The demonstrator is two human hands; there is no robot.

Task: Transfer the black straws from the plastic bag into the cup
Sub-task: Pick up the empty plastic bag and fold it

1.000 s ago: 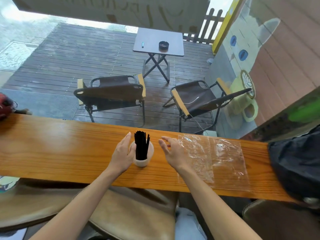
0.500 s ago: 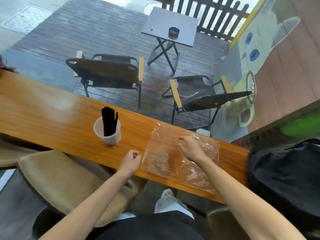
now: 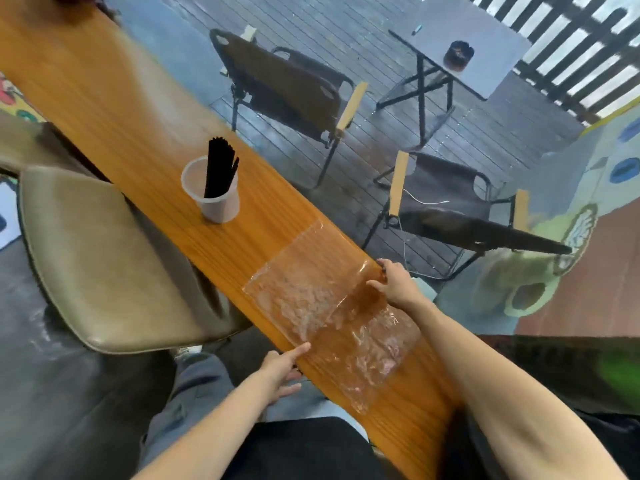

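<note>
Black straws (image 3: 219, 168) upright in the cup (image 3: 212, 192), your left hand (image 3: 281, 370) touching the plastic bag (image 3: 332, 306) at the counter (image 3: 114, 109) near edge, fingers straight, right hand (image 3: 394, 284) pinching its far edge.

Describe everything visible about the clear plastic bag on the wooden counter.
The clear, crinkled plastic bag lies flat and looks empty on the long orange wooden counter, apart from the translucent cup. The right hand holds its far corner at the counter's edge; the left hand touches its near edge with one straight finger.
</note>
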